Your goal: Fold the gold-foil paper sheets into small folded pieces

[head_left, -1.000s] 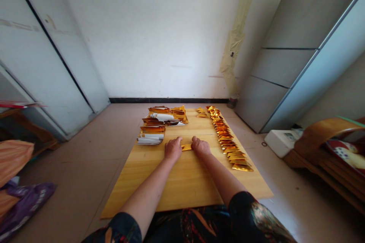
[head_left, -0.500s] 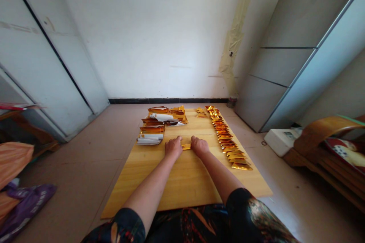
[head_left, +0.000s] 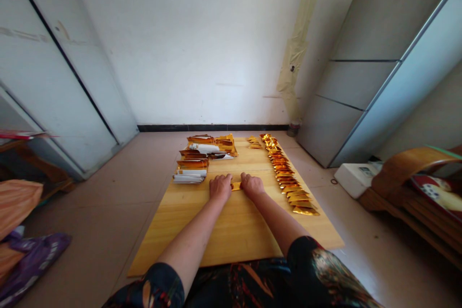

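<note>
A small piece of gold foil paper (head_left: 236,186) lies on a wooden board (head_left: 231,231) on the floor. My left hand (head_left: 220,187) presses on its left end with fingers curled. My right hand (head_left: 252,186) presses on its right end, fingers curled too. Most of the paper is hidden between the two hands. A long row of folded gold pieces (head_left: 288,178) runs down the board's right side. Stacks of unfolded gold and white sheets (head_left: 197,163) sit at the board's far left.
A grey cabinet (head_left: 368,82) stands to the right, with a white box (head_left: 355,176) and a wooden chair (head_left: 415,178) beside it. Sliding doors (head_left: 54,82) line the left. A purple bag (head_left: 32,260) and orange cloth (head_left: 16,199) lie at the near left.
Both hands have stayed on the gold paper and drawn slightly closer together, so less of it shows between them. The camera view has barely shifted.
</note>
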